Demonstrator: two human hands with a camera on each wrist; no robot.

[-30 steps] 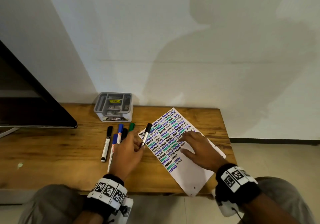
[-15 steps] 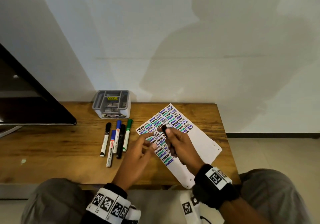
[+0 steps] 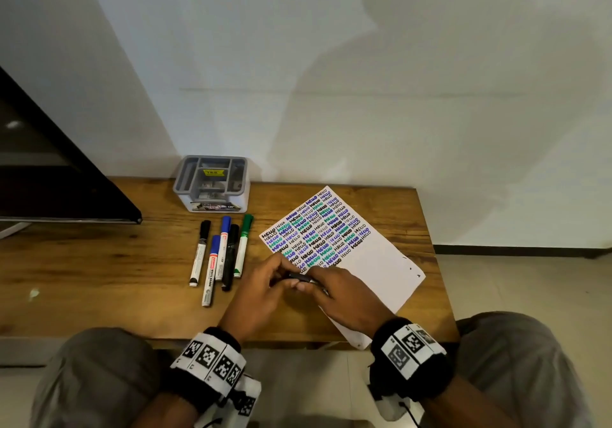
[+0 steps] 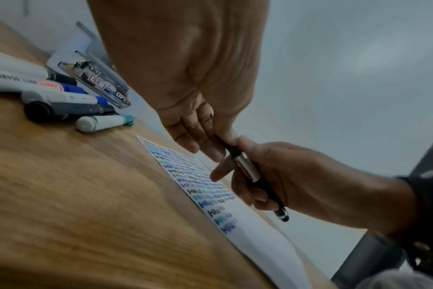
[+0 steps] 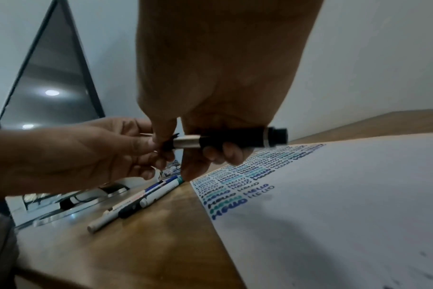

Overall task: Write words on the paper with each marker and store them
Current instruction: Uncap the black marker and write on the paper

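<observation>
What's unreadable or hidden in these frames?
- Black pen: cap end hidden by the left hand and right hand in all views; capped or not unclear.
- Organizer: compartment contents too small in head view.
- Paper: near corner cut off by right wrist, head view.

Wooden table (image 3: 99,262) carries organizer box (image 3: 212,184) at 11 o'clock, five markers (image 3: 223,255) centre-left, paper (image 3: 374,262) at 3 o'clock.
</observation>
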